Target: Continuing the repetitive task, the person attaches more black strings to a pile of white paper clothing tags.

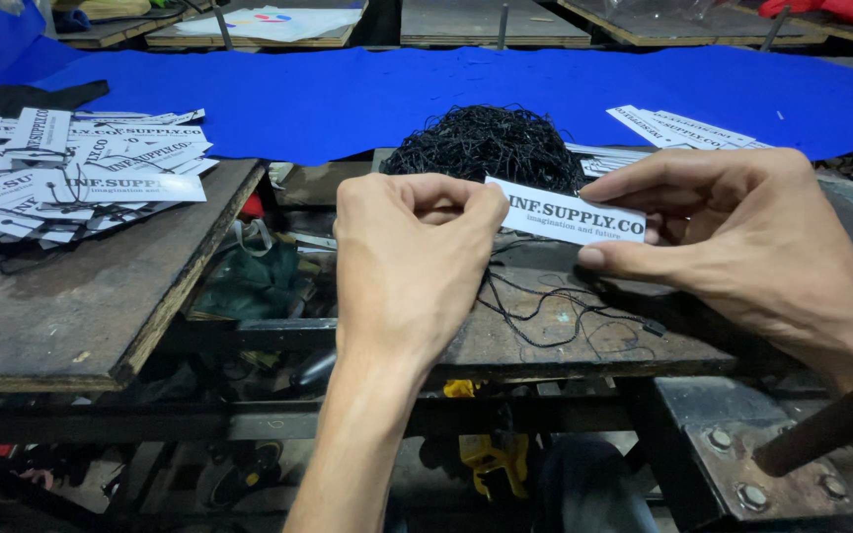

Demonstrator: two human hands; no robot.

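- The left hand [412, 262], at centre frame, has its fingers curled together and pinched at the left end of a white paper tag [573, 215]. It may also be nipping a thread there, but the fingertips hide that, so I cannot tell.
- The right hand [742, 237], at centre right, is clamped on the tag's right end, thumb under the lower edge and fingers over the back, holding it level just above the table [545, 341].
- To do this well, I judge the right hand should keep the tag flat and steady while the left works at its end; a firm pinch close to the edge would keep the paper from bending.
- Loose black strings [565, 311] trail on the table just below the tag. Picking out one strand at a time would avoid dragging the rest.
- Behind the tag, at upper centre, sits a tangled heap of black strings [491, 143], touching the edge of the blue cloth [348, 99] that spans the top of the frame.
- At the upper left a pile of tags with strings [81, 173] lies on a separate wooden board [71, 316], well apart from the hands.
- At the upper right a smaller stack of plain tags [678, 128] rests on the blue cloth, near the right hand.
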